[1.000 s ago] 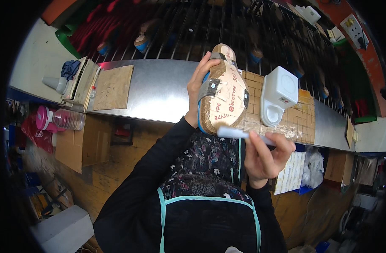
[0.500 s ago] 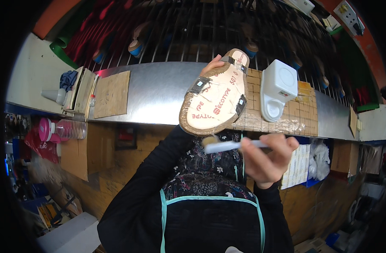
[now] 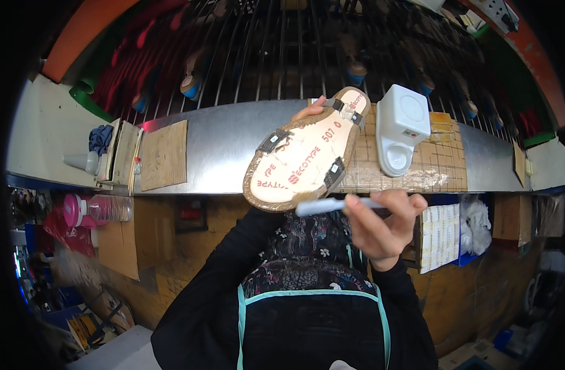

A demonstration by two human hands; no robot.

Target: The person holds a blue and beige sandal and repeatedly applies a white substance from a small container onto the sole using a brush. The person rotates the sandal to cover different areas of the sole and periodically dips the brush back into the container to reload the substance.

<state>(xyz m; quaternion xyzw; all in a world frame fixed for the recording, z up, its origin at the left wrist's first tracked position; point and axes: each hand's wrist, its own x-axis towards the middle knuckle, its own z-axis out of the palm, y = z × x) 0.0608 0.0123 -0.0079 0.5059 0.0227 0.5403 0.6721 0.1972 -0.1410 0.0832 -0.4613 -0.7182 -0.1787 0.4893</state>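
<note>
A sandal bottom (image 3: 310, 151), with a pale printed insole board and a brown cork-like rim, is held up tilted, toe end toward me. Dark strap ends with small white tags are folded over its edges. My left hand (image 3: 311, 110) grips it from behind; only some fingers show at its far left edge. Pinched in my right hand (image 3: 384, 225) is a brush (image 3: 322, 206) with a pale handle. Its tan bristles meet the near rim of the sandal bottom, partly hidden by the brush head. A white glue dispenser bottle (image 3: 402, 126) stands to the right of the sandal.
Taped cardboard (image 3: 440, 166) lies on the metal bench (image 3: 214, 135) under the bottle. A cardboard sheet (image 3: 165, 155) is at left, beside a grey cone (image 3: 80, 161). Behind the bench, a rack of metal rods (image 3: 264, 55) carries several shoes on blue lasts.
The sandal bottom has shifted left and toward me, tilting further. The brush, just off its near edge before, now overlaps the rim. My right hand has moved slightly left.
</note>
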